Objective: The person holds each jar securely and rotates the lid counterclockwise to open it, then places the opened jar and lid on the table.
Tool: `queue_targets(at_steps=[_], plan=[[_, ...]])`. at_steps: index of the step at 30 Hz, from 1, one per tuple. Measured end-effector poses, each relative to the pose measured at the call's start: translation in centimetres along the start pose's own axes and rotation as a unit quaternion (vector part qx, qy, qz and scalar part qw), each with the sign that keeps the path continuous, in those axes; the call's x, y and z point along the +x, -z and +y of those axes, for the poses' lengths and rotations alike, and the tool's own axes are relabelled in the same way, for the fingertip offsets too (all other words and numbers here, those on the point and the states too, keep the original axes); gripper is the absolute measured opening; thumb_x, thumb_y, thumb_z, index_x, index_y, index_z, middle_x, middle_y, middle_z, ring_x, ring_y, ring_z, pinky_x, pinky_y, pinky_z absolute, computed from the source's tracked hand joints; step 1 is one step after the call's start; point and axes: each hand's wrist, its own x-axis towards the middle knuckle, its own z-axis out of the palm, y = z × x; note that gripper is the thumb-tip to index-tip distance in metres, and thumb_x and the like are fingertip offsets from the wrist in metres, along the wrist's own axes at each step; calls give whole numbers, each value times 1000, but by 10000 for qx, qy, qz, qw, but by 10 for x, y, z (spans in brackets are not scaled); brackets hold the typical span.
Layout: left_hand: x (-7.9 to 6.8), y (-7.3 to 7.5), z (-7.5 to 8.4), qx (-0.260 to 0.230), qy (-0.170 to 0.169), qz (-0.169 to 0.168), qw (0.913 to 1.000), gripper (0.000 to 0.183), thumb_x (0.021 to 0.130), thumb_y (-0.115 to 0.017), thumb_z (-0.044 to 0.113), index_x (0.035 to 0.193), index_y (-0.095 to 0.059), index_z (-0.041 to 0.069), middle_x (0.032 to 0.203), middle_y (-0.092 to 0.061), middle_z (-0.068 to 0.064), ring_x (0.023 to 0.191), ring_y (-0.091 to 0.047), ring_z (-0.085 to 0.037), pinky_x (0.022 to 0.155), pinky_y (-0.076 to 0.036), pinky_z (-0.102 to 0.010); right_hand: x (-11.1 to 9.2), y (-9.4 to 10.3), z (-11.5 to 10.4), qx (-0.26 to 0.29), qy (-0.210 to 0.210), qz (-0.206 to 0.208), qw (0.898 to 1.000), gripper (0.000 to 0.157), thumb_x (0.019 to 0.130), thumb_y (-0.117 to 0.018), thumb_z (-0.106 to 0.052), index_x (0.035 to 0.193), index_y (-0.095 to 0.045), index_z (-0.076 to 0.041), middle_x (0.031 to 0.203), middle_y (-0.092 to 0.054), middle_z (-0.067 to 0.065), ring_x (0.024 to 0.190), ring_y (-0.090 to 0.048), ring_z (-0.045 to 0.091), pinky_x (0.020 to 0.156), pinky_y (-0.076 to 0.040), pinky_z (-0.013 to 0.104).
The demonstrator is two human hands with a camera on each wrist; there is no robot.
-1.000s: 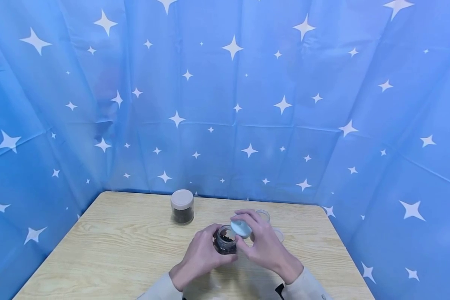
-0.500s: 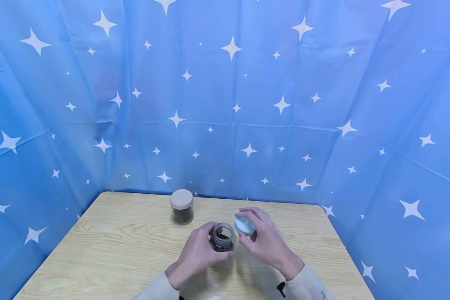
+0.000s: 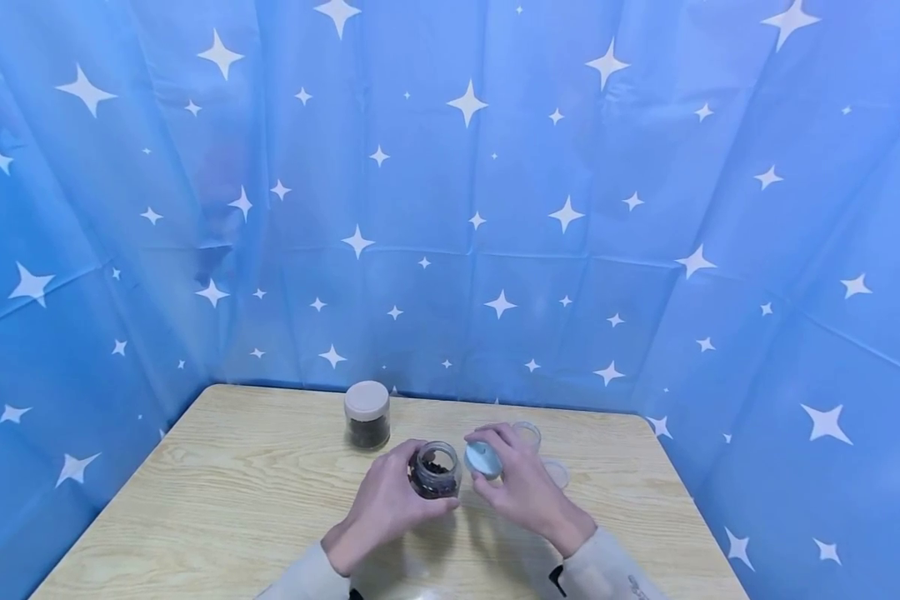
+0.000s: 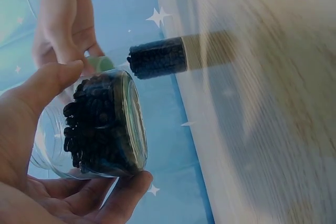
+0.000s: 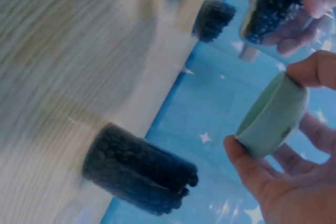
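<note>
My left hand (image 3: 386, 500) grips an uncapped glass jar (image 4: 100, 127), part filled with dark beans (image 4: 97, 119). Its thumb and fingers wrap the jar's sides, and the mouth (image 3: 437, 458) faces up in the head view. Just to the right, my right hand (image 3: 521, 483) pinches a small pale green cup (image 5: 275, 114) between thumb and fingers. The cup is tilted, and a brown spot shows on its outside. In the head view it sits beside the jar's mouth with a narrow gap between them.
A jar with a pale lid (image 3: 367, 414), also holding dark beans, stands at the back left. Beyond my right hand is another clear glass jar (image 3: 527, 433) of dark beans, partly hidden, with a clear round lid (image 3: 557, 473) on the wooden table (image 3: 270, 483).
My left hand has carried the jar leftward. The cup, which overlapped the jar's mouth one second ago, is now apart from it; my right hand keeps its pinch.
</note>
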Motion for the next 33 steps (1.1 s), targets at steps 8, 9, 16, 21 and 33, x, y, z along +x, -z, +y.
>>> queue_targets(at_steps=[8, 9, 16, 21, 33], plan=[[0, 6, -2, 20, 99, 82, 9999, 81, 70, -112, 47, 135, -76, 14, 123, -85, -3, 113, -80, -21, 100, -67, -45, 3, -13, 5, -82, -567, -566, 9968, 53, 98, -90, -15, 148, -73, -15, 141, -71, 8, 117, -73, 19, 95, -68, 36], [0, 6, -2, 27, 105, 88, 9999, 82, 70, -112, 47, 135, -76, 14, 123, -85, -3, 113, -80, -21, 100, -67, -45, 4, -15, 6, -115, -583, -617, 9963, 53, 98, -91, -16, 147, -73, -16, 140, -71, 7, 116, -73, 19, 95, -69, 38], [0, 6, -3, 84, 86, 101, 9999, 81, 69, -112, 48, 134, -77, 15, 121, -84, -2, 112, -80, -20, 98, -67, -42, 10, -29, 13, -458, -585, -1043, 9918, 56, 96, -93, -16, 147, -73, -16, 139, -70, 7, 112, -74, 21, 89, -69, 41], [1, 5, -3, 91, 86, 107, 9999, 81, 70, -112, 48, 134, -77, 14, 122, -85, -4, 113, -80, -21, 99, -67, -43, 15, -39, 16, -657, -511, -1243, 9888, 55, 96, -94, -17, 147, -74, -13, 140, -70, 11, 117, -76, 27, 96, -71, 47], [2, 7, -3, 52, 173, 44, 9998, 83, 71, -112, 46, 137, -76, 11, 127, -84, -8, 118, -81, -26, 105, -67, -52, 22, -52, 19, -849, -370, -1536, 9838, 53, 98, -94, -14, 145, -73, -2, 134, -71, 17, 114, -77, 30, 99, -71, 48]])
